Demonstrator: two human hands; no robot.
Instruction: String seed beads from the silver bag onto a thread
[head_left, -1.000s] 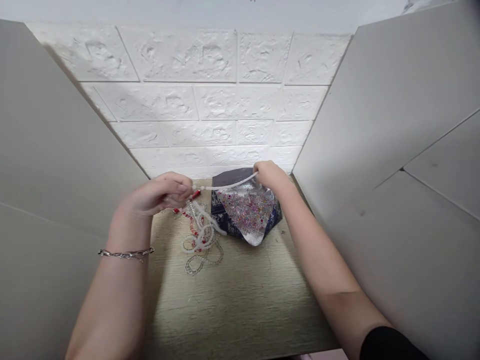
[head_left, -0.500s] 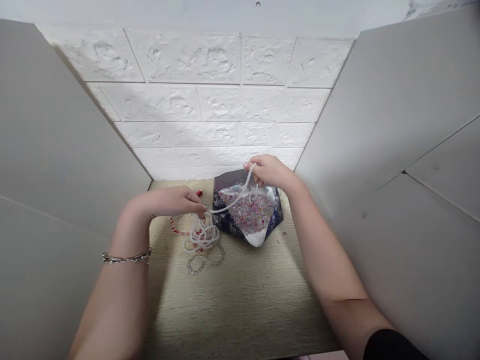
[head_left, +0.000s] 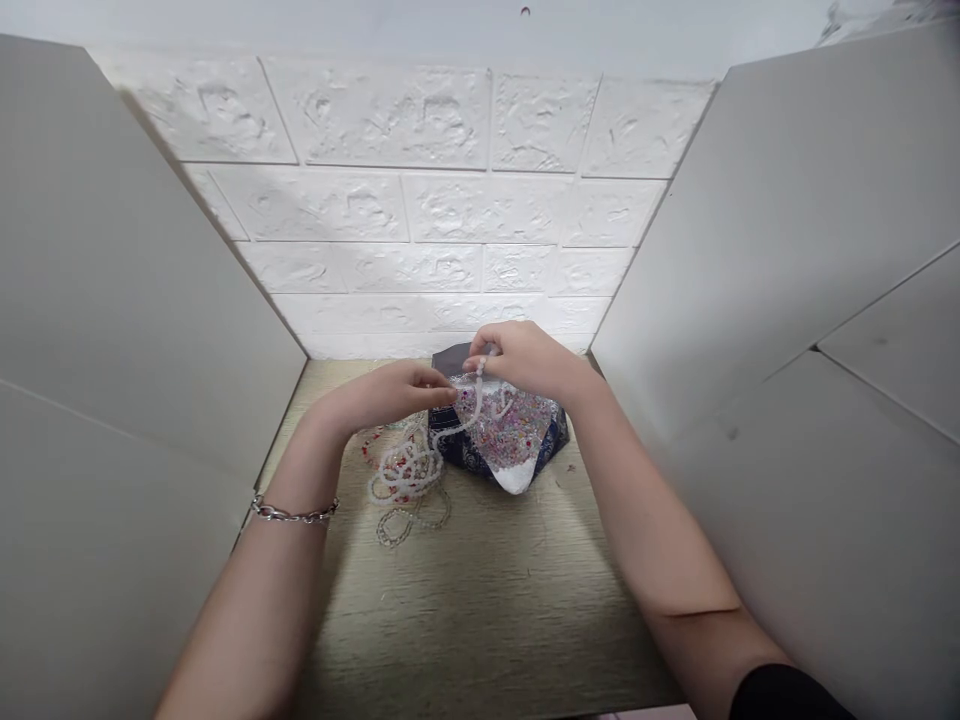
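My right hand [head_left: 521,358] is closed over the silvery-lined bag [head_left: 454,357], pinching a string of white beads [head_left: 478,405]. From those fingers the string hangs in front of the bag's mouth and curves down left to a tangled heap of bead strings [head_left: 409,468]. A short end dangles beneath the hand. Small pink and multicoloured beads [head_left: 510,425] fill the bag. My left hand [head_left: 409,390] is at the bag's left edge, its thumb and finger pressed together. Whatever may be between them is too small to make out; the white string passes below them.
Red beads [head_left: 369,450] and a greyish clear bead loop [head_left: 394,527] lie in and beside the heap on the wooden tabletop [head_left: 480,600]. A white brick-pattern wall [head_left: 442,205] stands behind. Grey panels [head_left: 112,300] rise on both sides.
My left hand has moved right to the bag's edge, away from the part of the white string it held. My right hand has shifted slightly left and lower, still pinching the string.
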